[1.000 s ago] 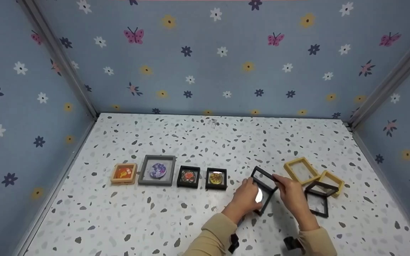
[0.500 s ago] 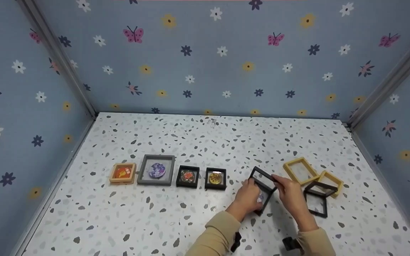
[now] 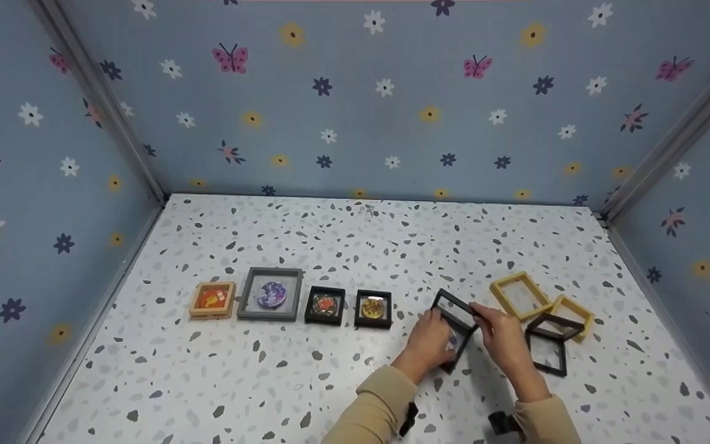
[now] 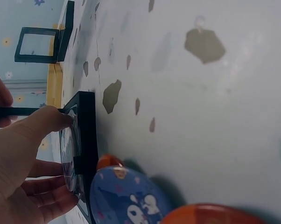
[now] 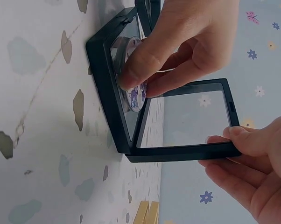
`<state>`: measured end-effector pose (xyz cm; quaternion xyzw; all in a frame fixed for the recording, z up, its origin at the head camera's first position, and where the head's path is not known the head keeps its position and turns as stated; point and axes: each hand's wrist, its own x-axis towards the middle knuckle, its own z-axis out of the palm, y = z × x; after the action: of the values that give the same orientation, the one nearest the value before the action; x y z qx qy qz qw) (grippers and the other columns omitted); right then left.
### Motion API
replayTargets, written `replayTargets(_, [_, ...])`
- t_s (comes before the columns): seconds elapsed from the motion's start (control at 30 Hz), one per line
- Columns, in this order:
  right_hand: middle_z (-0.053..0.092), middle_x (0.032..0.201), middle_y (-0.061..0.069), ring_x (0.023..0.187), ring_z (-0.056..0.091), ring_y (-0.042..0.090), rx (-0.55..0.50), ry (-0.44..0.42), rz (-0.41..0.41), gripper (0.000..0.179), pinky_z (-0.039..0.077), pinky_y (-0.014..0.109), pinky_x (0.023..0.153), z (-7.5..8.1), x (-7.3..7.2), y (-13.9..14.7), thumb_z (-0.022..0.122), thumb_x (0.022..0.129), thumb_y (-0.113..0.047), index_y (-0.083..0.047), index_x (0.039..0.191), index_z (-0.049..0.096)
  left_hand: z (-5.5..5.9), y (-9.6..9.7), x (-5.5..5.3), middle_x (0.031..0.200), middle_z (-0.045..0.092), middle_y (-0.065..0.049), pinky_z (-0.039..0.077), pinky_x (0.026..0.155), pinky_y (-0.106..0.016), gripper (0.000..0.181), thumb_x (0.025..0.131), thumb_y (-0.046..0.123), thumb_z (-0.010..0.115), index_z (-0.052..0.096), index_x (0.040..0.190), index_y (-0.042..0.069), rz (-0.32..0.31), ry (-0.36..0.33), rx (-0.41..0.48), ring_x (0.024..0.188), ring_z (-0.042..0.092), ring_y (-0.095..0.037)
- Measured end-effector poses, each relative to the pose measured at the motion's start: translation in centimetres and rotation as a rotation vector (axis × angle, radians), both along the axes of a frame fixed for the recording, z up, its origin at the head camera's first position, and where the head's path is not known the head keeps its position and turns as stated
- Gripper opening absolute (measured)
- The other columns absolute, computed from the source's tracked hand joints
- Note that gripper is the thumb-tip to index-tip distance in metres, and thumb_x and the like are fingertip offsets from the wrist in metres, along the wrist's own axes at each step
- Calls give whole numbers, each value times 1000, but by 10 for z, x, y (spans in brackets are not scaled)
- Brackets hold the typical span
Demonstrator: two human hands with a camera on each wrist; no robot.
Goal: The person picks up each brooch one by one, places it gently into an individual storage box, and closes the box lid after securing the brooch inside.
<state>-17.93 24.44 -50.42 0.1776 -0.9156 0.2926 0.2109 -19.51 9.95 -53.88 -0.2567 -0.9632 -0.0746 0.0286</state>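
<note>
A hinged black display frame (image 5: 103, 84) stands opened out between the hands, one half flat on the table and the other raised. The left hand (image 3: 426, 342) pinches a round purple-and-white badge (image 5: 139, 98), thumb on one side and fingers on the other, against the clear film of the lower half. With thumb and fingers, the right hand (image 5: 257, 163) grips a corner of the raised half. In the left wrist view, a blue round badge (image 4: 126, 196) with white figures and an orange round piece (image 4: 210, 214) lie close beside the frame; the hand covers them in the head view.
To the left stand a tan frame (image 3: 210, 316), a grey frame (image 3: 267, 317) and two black frames (image 3: 324, 320), each holding a round or square piece. Yellow frames (image 3: 506, 280) and another opened black frame (image 3: 546, 368) lie right. Patterned walls enclose the table.
The bright glare on the badge under the left hand has gone, and its purple pattern shows. Both hands and the frame stay almost still.
</note>
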Motion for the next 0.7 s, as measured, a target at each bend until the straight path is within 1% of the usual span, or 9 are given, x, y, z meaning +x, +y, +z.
replayTargets(0.07, [64,92,19,82,61,31,1,5,5,24,49,40,69,0,0,0,61,76,10,6,100,64,0,-1,0,103,50,-11,42,78,-27,38,70,45,67,64,80,8,3,17,-10,92,47,-20])
replayTargets(0.17, [64,92,19,82,61,31,5,10,8,24,49,40,68,1,0,-1,60,76,10,7,99,64,0,-4,1,105,50,-10,43,75,-27,52,70,49,66,62,95,3,18,20,-15,93,47,-19])
replayTargets(0.27, [64,91,19,80,61,31,7,22,9,23,49,40,67,1,0,-1,60,76,10,7,99,64,2,-7,1,106,49,-9,44,74,-27,63,69,51,66,58,105,0,36,-7,6,93,47,-19])
replayTargets(0.43, [64,90,18,79,62,29,4,26,7,23,49,39,66,0,-1,0,61,76,10,6,98,64,4,-16,1,104,49,-7,44,72,-27,58,71,52,64,58,103,3,44,-60,46,90,46,-17])
replayTargets(0.57, [64,91,18,81,62,29,-1,-7,-2,23,49,39,68,0,0,0,61,77,8,5,100,64,7,-27,1,100,50,-7,45,73,-28,58,73,53,62,59,103,3,23,-65,52,87,47,-17])
replayTargets(0.7, [64,92,19,82,61,30,-1,-32,-6,23,49,39,69,1,1,-1,60,78,7,6,100,64,7,-38,1,95,50,-8,44,75,-29,57,73,51,63,61,101,2,15,-66,97,85,47,-19])
